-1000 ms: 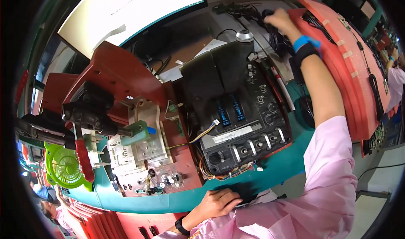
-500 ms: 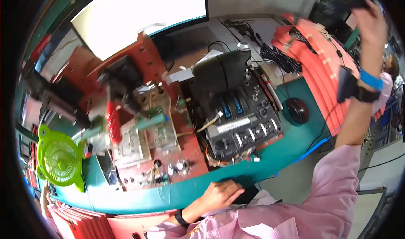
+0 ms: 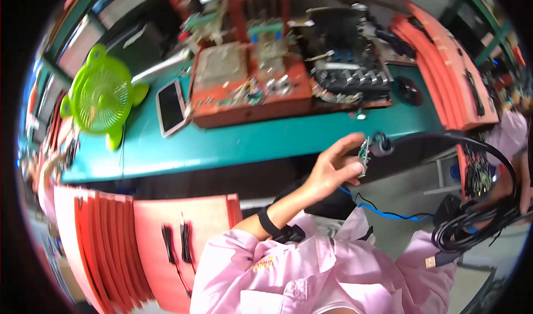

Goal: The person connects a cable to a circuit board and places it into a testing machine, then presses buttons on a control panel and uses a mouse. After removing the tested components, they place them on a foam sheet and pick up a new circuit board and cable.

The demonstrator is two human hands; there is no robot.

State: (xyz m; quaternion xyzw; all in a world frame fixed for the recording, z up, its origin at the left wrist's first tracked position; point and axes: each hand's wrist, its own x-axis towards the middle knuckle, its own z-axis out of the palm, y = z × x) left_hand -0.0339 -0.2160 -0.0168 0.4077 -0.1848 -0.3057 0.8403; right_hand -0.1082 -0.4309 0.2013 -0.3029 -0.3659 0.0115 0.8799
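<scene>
My left hand [image 3: 333, 172] pinches a small green circuit board [image 3: 363, 157] by its edges between thumb and fingers, in front of the bench edge. A grey cylindrical end [image 3: 383, 145] of a thick black cable [image 3: 461, 138] is beside the board; whether they are joined I cannot tell. That cable arcs to the right, down to a coiled bundle of black cable [image 3: 472, 228]. Behind the bundle my right hand [image 3: 504, 189] grips it, fingers partly hidden. A USB plug [image 3: 431, 262] hangs from the coil's lower end.
On the green bench [image 3: 233, 147] stand a green fan [image 3: 102, 100], a phone [image 3: 171, 107], a red fixture [image 3: 250, 111], a black control unit [image 3: 350, 72] and a mouse [image 3: 409, 90]. Pink foam sheets [image 3: 444, 64] are at the right, more foam sheets [image 3: 183, 214] at lower left.
My right hand has come down from the upper right and now holds the coiled cable. The left hand has risen from the bench edge and shows a circuit board. The view has shifted.
</scene>
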